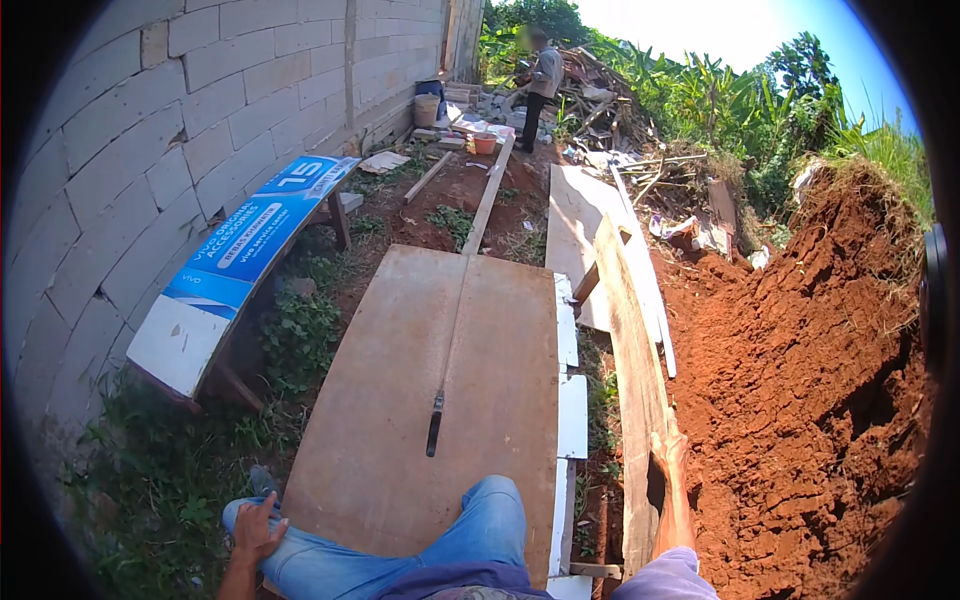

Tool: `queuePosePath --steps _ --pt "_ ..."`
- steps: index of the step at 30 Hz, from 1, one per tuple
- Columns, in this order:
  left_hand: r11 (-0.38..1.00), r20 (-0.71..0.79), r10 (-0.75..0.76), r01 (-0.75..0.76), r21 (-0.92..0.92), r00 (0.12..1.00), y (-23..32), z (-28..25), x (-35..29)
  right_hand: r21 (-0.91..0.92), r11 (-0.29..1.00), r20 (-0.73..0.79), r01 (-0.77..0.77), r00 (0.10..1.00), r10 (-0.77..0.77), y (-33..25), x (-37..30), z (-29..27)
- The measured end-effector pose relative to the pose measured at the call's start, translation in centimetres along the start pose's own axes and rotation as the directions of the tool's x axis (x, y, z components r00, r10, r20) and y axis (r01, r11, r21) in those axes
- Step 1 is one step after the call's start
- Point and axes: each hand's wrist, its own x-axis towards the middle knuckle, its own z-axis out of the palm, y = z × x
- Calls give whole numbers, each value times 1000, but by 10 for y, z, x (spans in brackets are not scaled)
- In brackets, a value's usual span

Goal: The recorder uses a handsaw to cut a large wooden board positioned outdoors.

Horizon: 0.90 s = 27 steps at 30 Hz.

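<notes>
My left hand (258, 530) rests by my left knee, in blue jeans, its fingers apart and nothing in it. My right arm reaches out to the right, where my right hand (672, 452) grips the edge of a long wooden plank (632, 370). In front of me lies a large brown plywood sheet (350, 400), with my legs over its near end. On the sheet lies a black-handled tool (434, 428). A thin straight line runs away from it toward the far edge; whether that is a blade or a tape I cannot tell.
A blue and white signboard (240, 240) on wooden supports stands beside the block wall (220, 90) at left. Loose red soil (780, 400) rises at right. A narrow board (488, 200) lies beyond the plywood. Farther off, a person (542, 85) stands near a debris pile (600, 95) and an orange bucket (484, 144).
</notes>
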Motion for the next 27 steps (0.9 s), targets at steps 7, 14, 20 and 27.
queuePosePath --steps 7,14,20,27 --pt "990 -213 -141 137 -34 967 5 14 6 28 999 28 -20 999 19 0 0 0" --pt "945 -276 -328 314 -95 903 17 17 13 36 998 21 -46 999 45 -2 3 4" --pt "923 -281 -381 379 -63 881 16 21 25 31 994 32 -106 994 105 5 0 -4" --pt "899 -255 -429 436 -34 866 20 24 32 -5 975 24 -224 974 224 8 -3 -7"
